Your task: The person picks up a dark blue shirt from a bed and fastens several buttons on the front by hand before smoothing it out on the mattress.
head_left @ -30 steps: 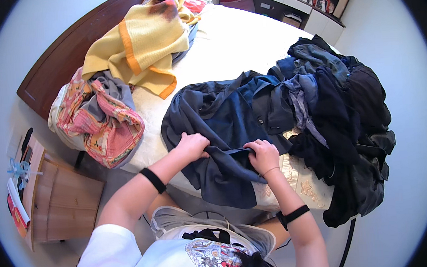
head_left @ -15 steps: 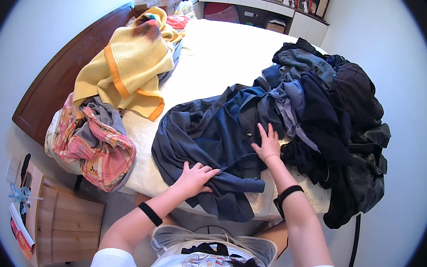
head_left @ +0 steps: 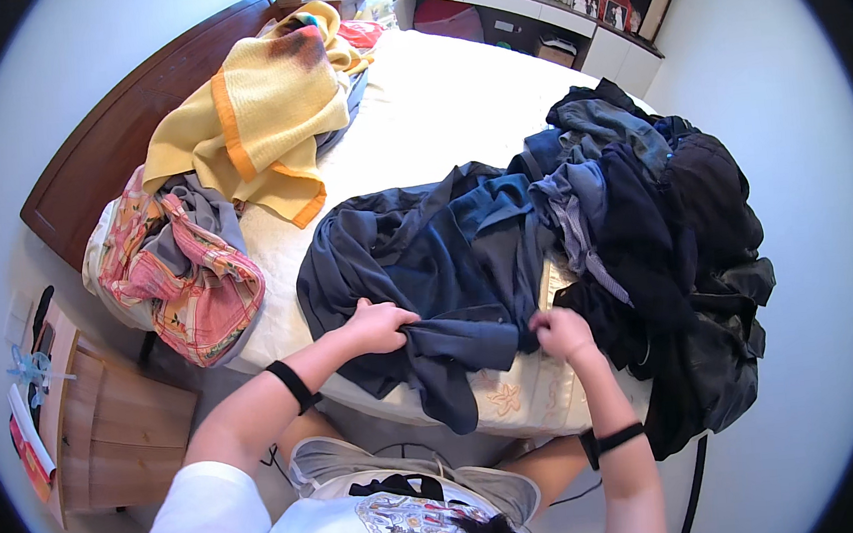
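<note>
A dark blue-grey buttoned shirt [head_left: 416, 257] lies spread and rumpled along the near side of the bed. My left hand [head_left: 379, 326] is closed on a fold of it near the bed's front edge. Further right, my right hand [head_left: 563, 335] has its fingers curled round the shirt's lower right edge. One sleeve stretches between the two hands, and part of the cloth hangs over the mattress edge. Right beside the shirt rises a heap of dark clothes [head_left: 684, 226], with a grey-blue striped garment [head_left: 574, 210] on its near left side.
White bedding [head_left: 433, 96] covers the bed, which has a dark wooden headboard [head_left: 124, 120] at left. Against it lie a yellow blanket [head_left: 259, 109] and a pink patterned bundle [head_left: 198, 294]. A wooden bedside cabinet [head_left: 123, 421] stands at near left. Shelves and drawers line the far wall.
My right hand has come down and slightly right, from lying spread on the shirt to gripping its edge. My left hand has closed on the cloth. The shirt's right edge has shifted, baring some bedding.
</note>
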